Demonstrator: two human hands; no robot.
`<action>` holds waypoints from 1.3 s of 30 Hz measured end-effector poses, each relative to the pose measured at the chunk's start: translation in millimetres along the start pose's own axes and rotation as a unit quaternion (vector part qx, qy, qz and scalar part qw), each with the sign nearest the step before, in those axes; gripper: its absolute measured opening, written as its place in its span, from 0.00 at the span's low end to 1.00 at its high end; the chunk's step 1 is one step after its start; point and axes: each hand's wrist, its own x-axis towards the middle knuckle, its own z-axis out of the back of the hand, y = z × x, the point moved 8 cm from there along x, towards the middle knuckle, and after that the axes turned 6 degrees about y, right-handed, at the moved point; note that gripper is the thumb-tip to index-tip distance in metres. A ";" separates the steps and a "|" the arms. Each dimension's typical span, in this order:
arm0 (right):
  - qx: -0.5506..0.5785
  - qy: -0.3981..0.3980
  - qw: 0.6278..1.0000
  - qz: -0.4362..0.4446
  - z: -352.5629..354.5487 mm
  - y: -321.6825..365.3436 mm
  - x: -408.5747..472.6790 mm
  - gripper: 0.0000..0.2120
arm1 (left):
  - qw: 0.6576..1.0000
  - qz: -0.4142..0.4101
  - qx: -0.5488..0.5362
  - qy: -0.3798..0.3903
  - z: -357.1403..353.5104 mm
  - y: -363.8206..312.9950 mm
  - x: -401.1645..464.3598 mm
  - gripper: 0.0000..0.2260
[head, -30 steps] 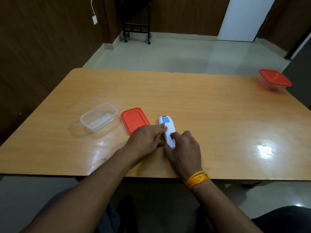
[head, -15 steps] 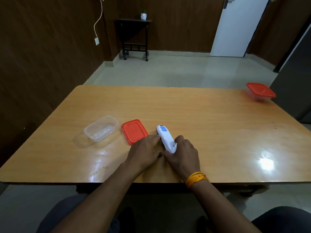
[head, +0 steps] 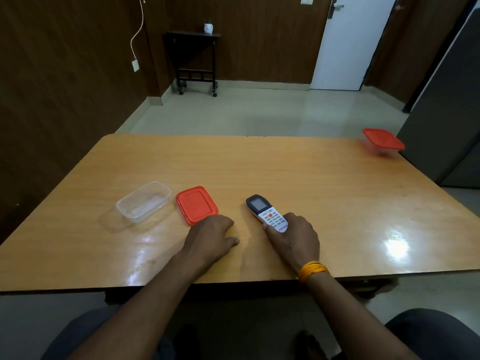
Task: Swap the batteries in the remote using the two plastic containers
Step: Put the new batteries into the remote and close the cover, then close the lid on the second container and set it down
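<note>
The remote lies face up on the wooden table, its dark screen end pointing away from me. My right hand grips its near end, thumb on the left side and fingers on the right. My left hand rests on the table to the left of the remote, fingers curled under, nothing visible in it. An open clear plastic container stands at the left, and its red lid lies flat beside it, just beyond my left hand. A second container with a red lid on sits at the far right corner.
The table's near edge runs just under my wrists. A yellow band circles my right wrist. A small dark side table and a white door stand against the far wall, and a dark cabinet is at the right.
The remote has been turned over from back up to face up and shifted right. My left hand has let go of it and drawn back to the table; my head has tilted up.
</note>
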 end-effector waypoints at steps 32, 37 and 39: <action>0.074 0.128 0.988 0.051 -81.9 153.9 51.1 0.15 | 0.835 0.271 -0.466 -0.112 19.0 123.1 -6.4 0.25; 0.177 0.143 0.974 0.004 -88.0 137.5 48.8 0.09 | 0.826 0.263 -0.485 -0.113 20.8 123.2 -5.8 0.13; 0.249 0.138 0.959 0.011 -87.9 136.5 46.9 0.08 | 0.815 0.248 -0.511 -0.114 24.6 119.7 -4.4 0.06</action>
